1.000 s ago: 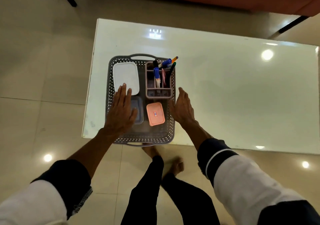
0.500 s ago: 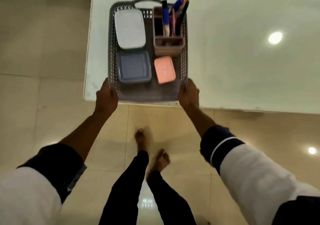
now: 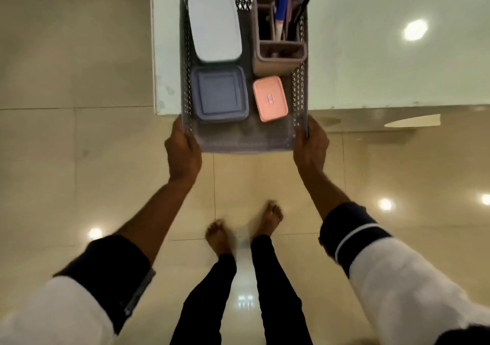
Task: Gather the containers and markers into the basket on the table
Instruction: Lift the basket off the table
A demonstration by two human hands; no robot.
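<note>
Gathering looks done: basket holds the white box, grey box, pink box and markers at 1 o'clock. We grip its near corners, left hand and right hand, overhanging the table. Next: level carry, we judge.

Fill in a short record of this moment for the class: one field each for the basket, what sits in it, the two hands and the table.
basket: grey basket, near end past the table edge
contents: white box, blue-grey box, pink box, holder with markers
left hand: left hand grips the near left corner
right hand: right hand grips the near right corner
table: white table, under the basket's far part
</note>
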